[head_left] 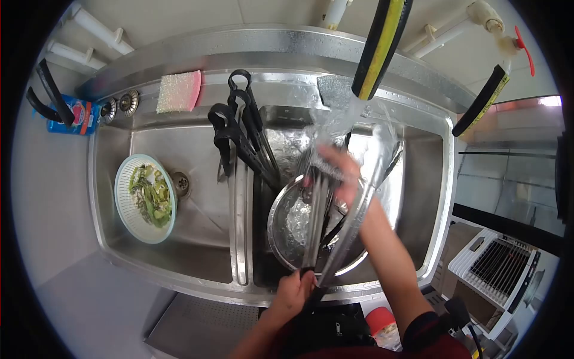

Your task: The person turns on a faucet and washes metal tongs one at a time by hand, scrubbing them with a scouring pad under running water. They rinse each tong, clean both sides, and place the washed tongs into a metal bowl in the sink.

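My left hand (293, 292) is closed round the near end of a pair of metal tongs (318, 218), at the sink's front edge. The tongs' long arms reach away over a round metal bowl (272, 230) with water in it. Blurred by motion, my right hand (342, 173) wraps the far end of the tongs under water pouring from a black-and-yellow hose (378, 54). Splashing water partly hides its fingers. More black-handled tongs (246, 140) lean over the divider between the two basins. Dark utensils in and behind the bowl are hard to make out.
A pale strainer basket (122, 200) with green vegetable scraps sits in the left basin near the drain (181, 184). A pink-edged scrubbing sponge (179, 91) and two round metal strainers (128, 103) lie on the back ledge. A second hose (483, 102) hangs at right, near a white rack (499, 266).
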A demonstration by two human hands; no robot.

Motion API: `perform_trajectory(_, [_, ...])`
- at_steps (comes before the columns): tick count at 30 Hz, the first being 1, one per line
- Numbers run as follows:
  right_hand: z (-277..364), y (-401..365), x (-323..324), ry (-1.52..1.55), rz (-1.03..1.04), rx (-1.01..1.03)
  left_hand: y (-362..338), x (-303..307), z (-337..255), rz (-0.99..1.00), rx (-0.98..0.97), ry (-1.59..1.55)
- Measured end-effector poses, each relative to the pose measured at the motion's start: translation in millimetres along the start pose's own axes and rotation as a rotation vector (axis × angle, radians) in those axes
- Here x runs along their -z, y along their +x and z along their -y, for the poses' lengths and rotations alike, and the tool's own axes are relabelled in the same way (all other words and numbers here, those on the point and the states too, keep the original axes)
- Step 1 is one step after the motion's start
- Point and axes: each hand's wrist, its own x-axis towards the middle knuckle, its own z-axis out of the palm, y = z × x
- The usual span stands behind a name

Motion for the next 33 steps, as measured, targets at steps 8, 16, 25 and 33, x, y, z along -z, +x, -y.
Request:
perform_trajectory(8, [-43, -46, -28, 0.063, -0.284, 0.068, 8, 0, 7, -0.03, -0.062, -0.057])
perform_trajectory(16, [-43, -74, 2, -0.078, 0.016, 0.02, 9, 7, 5, -0.057, -0.015, -0.127])
perform_trajectory(25, [-52, -61, 15, 0.007, 0.183, -0.114, 2, 11, -6, 0.16, 0.083, -0.079])
perform_trajectory(33, [14, -15, -6, -0.258, 0.045, 0.017, -17, 1, -6, 0.114, 0.081, -0.099])
